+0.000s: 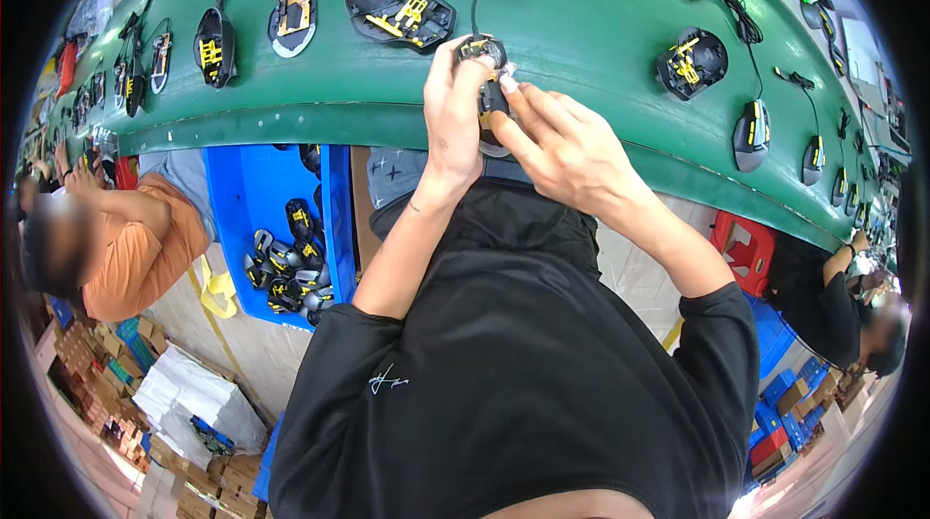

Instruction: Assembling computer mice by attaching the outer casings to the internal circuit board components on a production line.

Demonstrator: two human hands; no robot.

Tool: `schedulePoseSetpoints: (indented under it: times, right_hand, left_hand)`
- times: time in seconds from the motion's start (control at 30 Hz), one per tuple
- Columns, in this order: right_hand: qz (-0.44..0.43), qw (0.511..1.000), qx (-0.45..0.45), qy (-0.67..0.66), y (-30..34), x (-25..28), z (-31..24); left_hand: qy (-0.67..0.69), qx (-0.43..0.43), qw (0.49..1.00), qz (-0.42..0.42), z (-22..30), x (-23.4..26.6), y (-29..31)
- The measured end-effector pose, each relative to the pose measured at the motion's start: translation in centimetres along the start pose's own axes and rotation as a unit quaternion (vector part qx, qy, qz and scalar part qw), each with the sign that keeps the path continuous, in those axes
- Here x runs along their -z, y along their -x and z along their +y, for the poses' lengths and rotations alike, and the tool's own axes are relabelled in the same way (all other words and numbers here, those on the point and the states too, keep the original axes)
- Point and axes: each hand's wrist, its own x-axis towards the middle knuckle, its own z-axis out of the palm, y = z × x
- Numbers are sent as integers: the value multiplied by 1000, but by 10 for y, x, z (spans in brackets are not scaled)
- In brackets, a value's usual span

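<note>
Here | black corded mouse [490, 101], yellow parts inside | left fingers [441, 72] curled round it | right fingers [554, 112] half-bent, grip unclear

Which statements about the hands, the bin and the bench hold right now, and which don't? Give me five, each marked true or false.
1. The left hand holds a corded mouse part near the edge of the green bench. True.
2. The right hand is away from that part, resting in the lap. False: its fingers are right at the part.
3. The blue bin holds a pile of black shells with yellow pieces. True.
4. The blue bin stands on the person's right. False: it stands on the left.
5. The green bench has no mouse parts right of the hands. False: several lie there, including an oval black shell.
</note>
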Motion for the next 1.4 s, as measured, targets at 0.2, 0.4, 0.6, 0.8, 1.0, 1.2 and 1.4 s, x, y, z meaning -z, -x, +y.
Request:
schedulePoseSetpoints:
  times: [0.2, 0.4, 0.6, 0.8, 1.0, 1.2, 1.4]
  right_hand:
    - [-43, 994, -52, -80, 8, 11, -1]
    - [18, 972, -158, -173, 33, 21, 13]
    - [21, 913, -384, 134, 80, 37, 92]
    - [234, 782, -518, -255, 67, 54, 88]
    - [165, 735, -581, -307, 78, 20, 120]
    - [190, 750, -632, -48, 68, 29, 90]
    - [172, 845, -507, 2, 63, -14, 55]
  left_hand:
    - [-55, -1, 998, -4, -4, 0, 4]
    - [33, 32, 999, -19, -4, 9, -2]
    - [9, 23, 998, -51, -1, 11, -3]
    - [4, 72, 996, -61, 1, 14, 3]
    - [-17, 63, 996, -56, 11, 13, 1]
    - [3, 67, 996, -53, 10, 16, 1]
    - [22, 70, 995, -68, 12, 16, -1]
